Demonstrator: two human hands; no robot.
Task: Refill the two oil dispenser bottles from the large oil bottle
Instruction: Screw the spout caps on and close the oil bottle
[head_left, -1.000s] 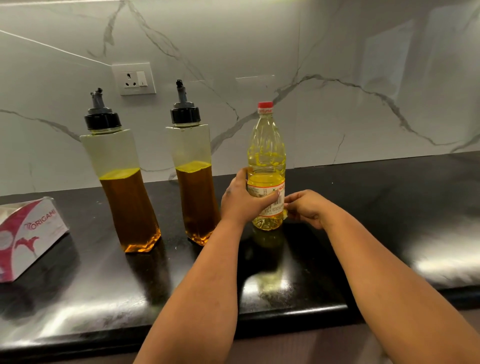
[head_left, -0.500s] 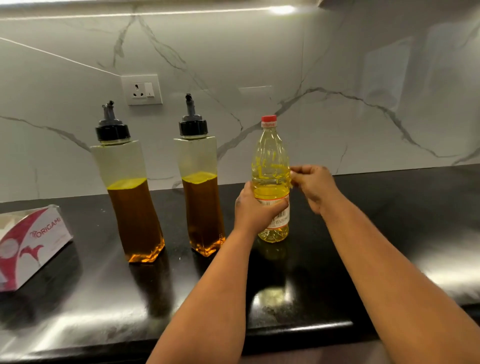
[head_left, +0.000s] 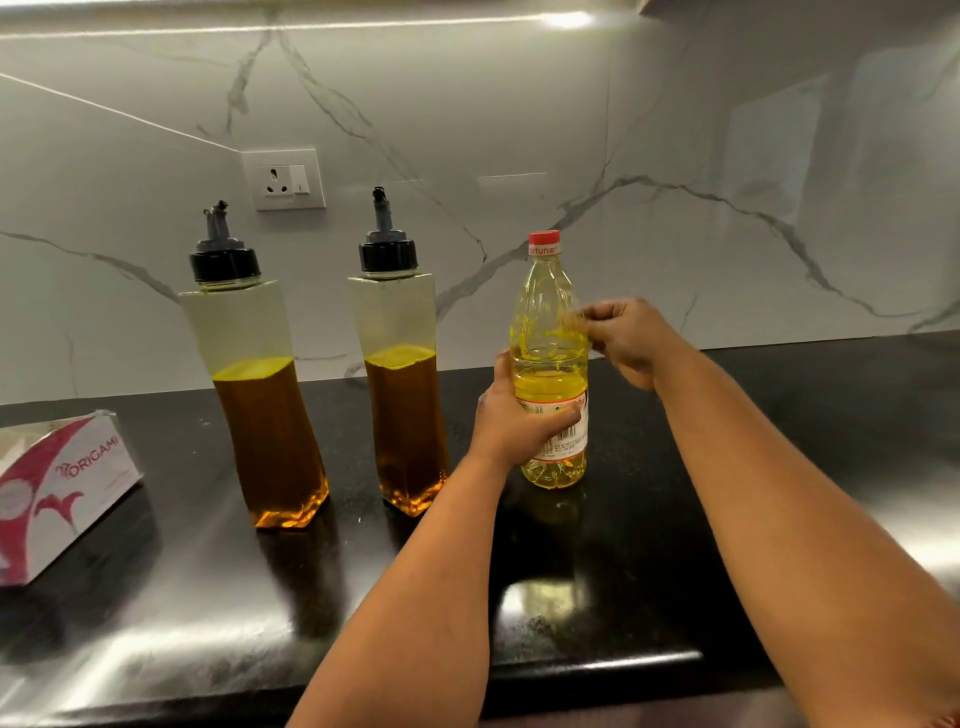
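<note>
head view: the large oil bottle (head_left: 549, 364) stands upright on the black counter (head_left: 779, 467), just right of the two oil dispenser bottles, its red cap (head_left: 544, 242) on. the left hand (head_left: 514, 423) wraps its fingers around the bottle's lower body at the label, holding it steady. the right hand (head_left: 626, 338) hangs beside the bottle's upper body with fingers curled in and nothing in them; it looks close to the plastic, but whether it touches cannot be told through the blur. the left dispenser bottle (head_left: 254, 395) and the right dispenser bottle (head_left: 402, 374) are each a little over half full of darker oil, black spout tops screwed on, apart from both hands. a tissue box (head_left: 57, 483) lies at the far left. the step in hand is likely uncapping the big bottle: the left grip should press firmly but not squeeze, as thin plastic could push oil up once open, while the right hand goes to the cap and twists squarely. the dispenser tops must also come off before pouring.
</note>
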